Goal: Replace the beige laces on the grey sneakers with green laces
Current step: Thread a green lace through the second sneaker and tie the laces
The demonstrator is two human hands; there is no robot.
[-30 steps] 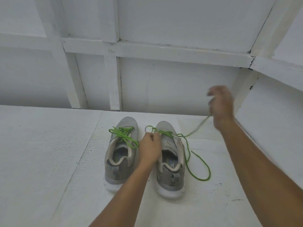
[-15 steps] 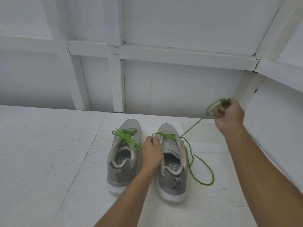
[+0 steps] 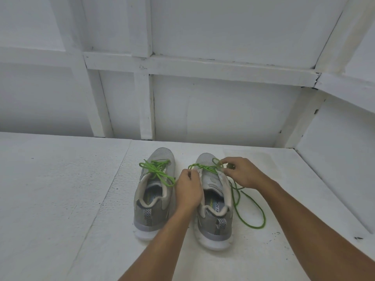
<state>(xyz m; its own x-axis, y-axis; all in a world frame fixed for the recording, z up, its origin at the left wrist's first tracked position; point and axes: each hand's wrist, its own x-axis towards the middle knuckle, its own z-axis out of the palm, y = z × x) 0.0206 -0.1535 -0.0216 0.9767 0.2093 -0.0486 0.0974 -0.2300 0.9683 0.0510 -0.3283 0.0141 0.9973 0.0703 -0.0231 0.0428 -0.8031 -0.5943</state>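
Right hand (image 3: 243, 173) sits at the 1 o'clock side of the right shoe (image 3: 213, 222), fingers curled and pinching the green lace (image 3: 205, 168) where it leaves the upper eyelets. Left hand (image 3: 188, 191) is at the shoe's 10 o'clock, fingers curled over the left eyelet edge; whether it also pins a lace end there I cannot tell. The shoe's long axis runs from heel at 6 to toe at 12, so the lace crosses the tongue from 9 to 3, straight between the two hands. The right hand looks nearer the working end, and the next threading or tightening pull probably falls to it, drawn toward 3 o'clock. A long tail (image 3: 257, 207) lies looped on the board (image 3: 60, 199) at 5 o'clock from that hand, touching nothing else and free to run. The left shoe (image 3: 154, 216), just beside at 9 o'clock and parallel, carries its green lace in a knot (image 3: 156, 172) close to the left hand's knuckles, where a stray finger could snag it. No beige lace shows.
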